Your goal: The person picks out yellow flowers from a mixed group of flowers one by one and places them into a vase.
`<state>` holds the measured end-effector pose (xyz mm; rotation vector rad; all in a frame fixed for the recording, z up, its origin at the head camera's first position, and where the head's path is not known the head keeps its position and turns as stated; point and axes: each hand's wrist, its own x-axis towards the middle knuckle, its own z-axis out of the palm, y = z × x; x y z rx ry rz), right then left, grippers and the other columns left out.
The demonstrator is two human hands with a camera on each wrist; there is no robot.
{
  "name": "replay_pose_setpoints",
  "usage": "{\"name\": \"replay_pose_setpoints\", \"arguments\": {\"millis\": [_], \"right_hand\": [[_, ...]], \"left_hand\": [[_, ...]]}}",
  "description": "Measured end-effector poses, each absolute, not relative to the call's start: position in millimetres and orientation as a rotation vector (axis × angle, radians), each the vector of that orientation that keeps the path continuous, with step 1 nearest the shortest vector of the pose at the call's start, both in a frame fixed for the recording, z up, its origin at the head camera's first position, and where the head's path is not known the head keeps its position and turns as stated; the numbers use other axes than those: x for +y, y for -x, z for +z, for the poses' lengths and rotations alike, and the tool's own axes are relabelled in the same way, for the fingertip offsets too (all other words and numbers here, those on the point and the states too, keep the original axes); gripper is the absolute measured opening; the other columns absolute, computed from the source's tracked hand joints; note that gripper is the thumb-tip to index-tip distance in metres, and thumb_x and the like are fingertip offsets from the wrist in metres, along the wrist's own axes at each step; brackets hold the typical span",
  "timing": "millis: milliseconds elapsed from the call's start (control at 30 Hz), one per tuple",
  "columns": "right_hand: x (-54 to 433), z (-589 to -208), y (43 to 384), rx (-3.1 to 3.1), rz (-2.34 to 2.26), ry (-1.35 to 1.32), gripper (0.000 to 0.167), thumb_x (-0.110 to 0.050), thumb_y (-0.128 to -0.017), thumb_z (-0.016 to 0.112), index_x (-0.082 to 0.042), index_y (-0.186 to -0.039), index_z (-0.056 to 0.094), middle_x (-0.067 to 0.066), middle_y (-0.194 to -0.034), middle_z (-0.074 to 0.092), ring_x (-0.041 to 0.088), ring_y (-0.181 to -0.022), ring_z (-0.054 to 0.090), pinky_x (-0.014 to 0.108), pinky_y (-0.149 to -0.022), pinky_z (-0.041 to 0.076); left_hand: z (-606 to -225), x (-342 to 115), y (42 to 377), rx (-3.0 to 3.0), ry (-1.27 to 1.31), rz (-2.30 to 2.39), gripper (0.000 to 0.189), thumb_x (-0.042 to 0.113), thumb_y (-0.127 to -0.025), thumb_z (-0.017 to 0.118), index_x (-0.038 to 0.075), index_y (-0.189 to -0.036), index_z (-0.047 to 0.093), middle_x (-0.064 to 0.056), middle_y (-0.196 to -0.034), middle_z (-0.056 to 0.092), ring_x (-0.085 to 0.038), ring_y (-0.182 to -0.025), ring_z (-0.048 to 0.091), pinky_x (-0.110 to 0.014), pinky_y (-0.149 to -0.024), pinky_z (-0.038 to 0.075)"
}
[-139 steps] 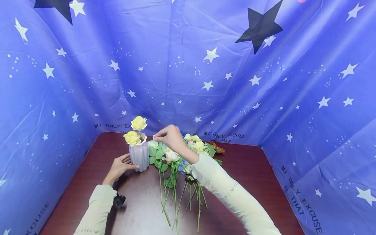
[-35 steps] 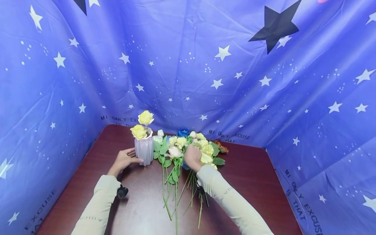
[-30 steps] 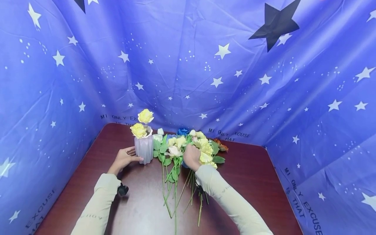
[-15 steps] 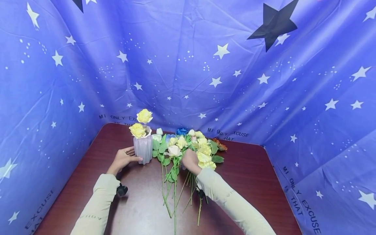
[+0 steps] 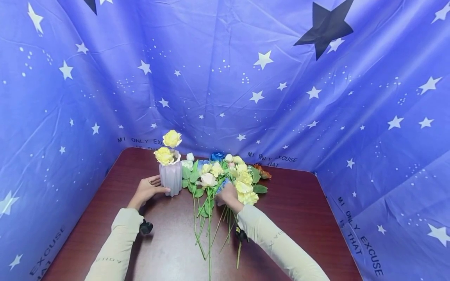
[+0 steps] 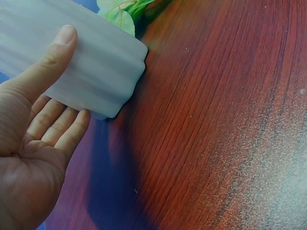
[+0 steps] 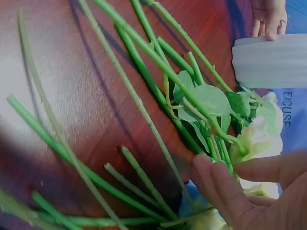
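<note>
My left hand (image 5: pixel 145 191) holds the pale fluted vase (image 5: pixel 171 179), thumb on its near face and fingers along its left side; it stands upright at the left, with two yellow flowers (image 5: pixel 164 155) in it. Its walls look hard and smooth, so it may slip and perhaps chip; low on the body seems a sound hold. My right hand (image 5: pixel 228 195) is among the loose flowers (image 5: pixel 207 180) right of the vase; I cannot tell whether it pinches anything. Their thin green stems (image 5: pixel 210 242) point near; they should be light and springy, best taken just below the soft petals.
</note>
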<state>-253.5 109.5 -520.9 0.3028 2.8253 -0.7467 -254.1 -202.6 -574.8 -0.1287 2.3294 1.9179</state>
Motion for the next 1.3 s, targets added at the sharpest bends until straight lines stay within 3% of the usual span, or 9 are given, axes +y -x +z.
{"name": "replay_pose_setpoints", "arguments": {"millis": [267, 367, 533, 667, 800, 833, 1033, 1133, 1300], "right_hand": [[108, -535, 252, 2.751, -1.214, -0.533, 0.032, 0.0, -0.078, 0.074, 0.014, -0.104, 0.06, 0.025, -0.089, 0.068, 0.028, -0.058, 0.073, 0.03, -0.051, 0.06], [106, -540, 254, 2.716, -1.337, -0.624, 0.031, -0.004, -0.084, 0.075, 0.014, -0.105, 0.061, 0.025, -0.086, 0.07, 0.026, -0.054, 0.072, 0.03, -0.05, 0.06], [104, -547, 258, 2.523, -1.634, -0.754, 0.016, -0.001, -0.088, 0.07, 0.013, -0.093, 0.066, 0.026, -0.072, 0.072, 0.018, -0.042, 0.062, 0.034, -0.051, 0.062], [104, -549, 260, 2.418, -1.751, -0.793, 0.011, 0.001, -0.088, 0.065, 0.012, -0.087, 0.067, 0.03, -0.075, 0.072, 0.019, -0.042, 0.064, 0.035, -0.051, 0.062], [103, -547, 260, 2.54, -1.644, -0.813, 0.008, 0.002, -0.083, 0.067, 0.009, -0.083, 0.069, 0.027, -0.073, 0.072, 0.029, -0.05, 0.07, 0.034, -0.05, 0.061], [102, -546, 260, 2.583, -1.603, -0.818, 0.007, 0.001, -0.082, 0.068, 0.008, -0.081, 0.07, 0.023, -0.065, 0.071, 0.029, -0.051, 0.071, 0.032, -0.047, 0.06], [103, -544, 260, 2.703, -1.52, -0.799, 0.005, 0.003, -0.076, 0.072, 0.001, -0.072, 0.071, -0.001, -0.041, 0.055, 0.009, -0.032, 0.053, 0.024, -0.041, 0.053], [104, -542, 259, 2.711, -1.547, -0.774, 0.007, 0.006, -0.075, 0.075, 0.0, -0.072, 0.072, 0.007, -0.05, 0.064, 0.004, -0.031, 0.047, 0.023, -0.041, 0.052], [106, -537, 260, 2.639, -1.642, -0.758, 0.009, 0.011, -0.074, 0.077, 0.002, -0.074, 0.073, 0.018, -0.068, 0.073, 0.008, -0.036, 0.053, 0.025, -0.042, 0.054]], "left_hand": [[-579, -200, 253, 2.31, 0.105, 1.956, 0.084, 0.009, -0.077, 0.089, -0.014, -0.144, 0.045, -0.033, -0.144, 0.051, -0.044, -0.135, 0.052, -0.035, -0.103, 0.054], [-580, -200, 254, 2.299, 0.089, 1.985, 0.083, 0.007, -0.076, 0.089, -0.015, -0.143, 0.046, -0.033, -0.143, 0.052, -0.045, -0.134, 0.052, -0.033, -0.102, 0.054], [-581, -200, 254, 2.315, 0.089, 1.977, 0.084, 0.009, -0.075, 0.09, -0.015, -0.143, 0.047, -0.033, -0.143, 0.052, -0.044, -0.134, 0.053, -0.032, -0.102, 0.054], [-580, -200, 255, 2.314, 0.082, 1.976, 0.083, 0.009, -0.076, 0.09, -0.015, -0.143, 0.047, -0.033, -0.143, 0.052, -0.044, -0.135, 0.052, -0.032, -0.102, 0.054], [-580, -202, 255, 2.31, 0.08, 1.982, 0.083, 0.009, -0.076, 0.09, -0.014, -0.143, 0.047, -0.032, -0.143, 0.052, -0.044, -0.135, 0.052, -0.034, -0.103, 0.054], [-581, -202, 255, 2.313, 0.082, 1.98, 0.083, 0.009, -0.076, 0.09, -0.014, -0.143, 0.047, -0.032, -0.143, 0.052, -0.044, -0.135, 0.053, -0.034, -0.103, 0.054], [-583, -205, 256, 2.329, 0.093, 1.961, 0.084, 0.01, -0.075, 0.09, -0.013, -0.143, 0.047, -0.031, -0.143, 0.052, -0.043, -0.134, 0.054, -0.036, -0.104, 0.053], [-582, -205, 255, 2.326, 0.092, 1.963, 0.084, 0.01, -0.075, 0.09, -0.013, -0.143, 0.047, -0.031, -0.143, 0.052, -0.043, -0.134, 0.054, -0.035, -0.103, 0.054], [-581, -204, 255, 2.322, 0.099, 1.966, 0.084, 0.009, -0.075, 0.09, -0.014, -0.143, 0.047, -0.031, -0.144, 0.052, -0.043, -0.134, 0.053, -0.032, -0.102, 0.054]]}}
